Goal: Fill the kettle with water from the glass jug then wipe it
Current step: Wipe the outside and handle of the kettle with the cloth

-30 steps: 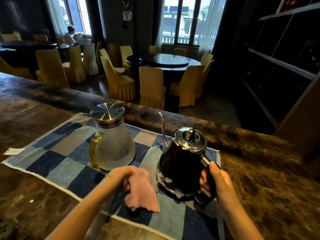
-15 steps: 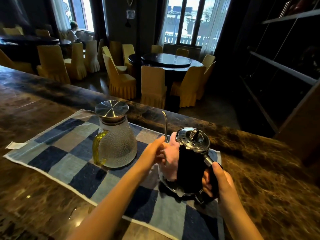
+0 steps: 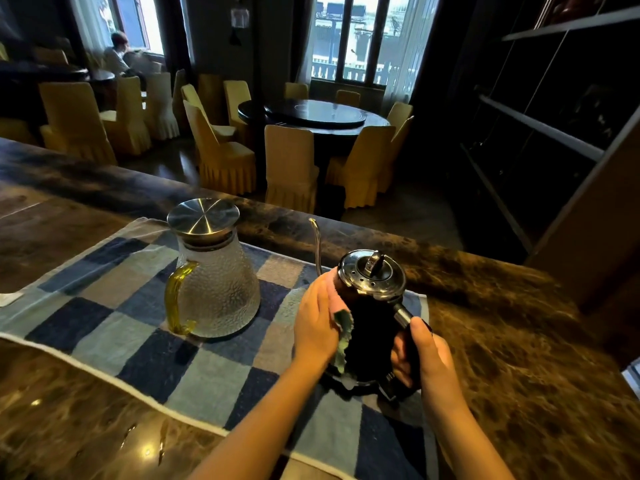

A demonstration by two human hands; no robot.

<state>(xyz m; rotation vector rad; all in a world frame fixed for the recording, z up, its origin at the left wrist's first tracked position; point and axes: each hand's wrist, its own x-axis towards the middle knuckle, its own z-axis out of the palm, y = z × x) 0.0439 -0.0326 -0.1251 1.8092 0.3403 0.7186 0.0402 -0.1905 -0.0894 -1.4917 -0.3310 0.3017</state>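
Gripping the black handle, the right hand (image 3: 424, 355) is wrapped round it with the thumb lying up along its top, holding the kettle (image 3: 369, 327) upright on the checked towel (image 3: 145, 348). On the kettle's other side the left hand (image 3: 317, 327) is pressed flat against the dark body, fingers together, with a pink cloth (image 3: 341, 323) caught between palm and kettle; a greenish edge of that cloth hangs out below the fingers. The steel lid (image 3: 372, 275) with its small knob sits on the kettle, and the thin gooseneck spout (image 3: 316, 244) rises behind the left hand. Just beside the kettle, to its left and not touching it, the glass jug (image 3: 218, 292) stands upright on the same towel, its steel cap on and its yellow-green handle turned toward the near edge. The towel lies across a brown marble counter (image 3: 519, 341). Beyond the counter are a round dark table (image 3: 311, 114) ringed by yellow-covered chairs (image 3: 289, 164), tall windows, and a seated person (image 3: 117, 53) at far left.
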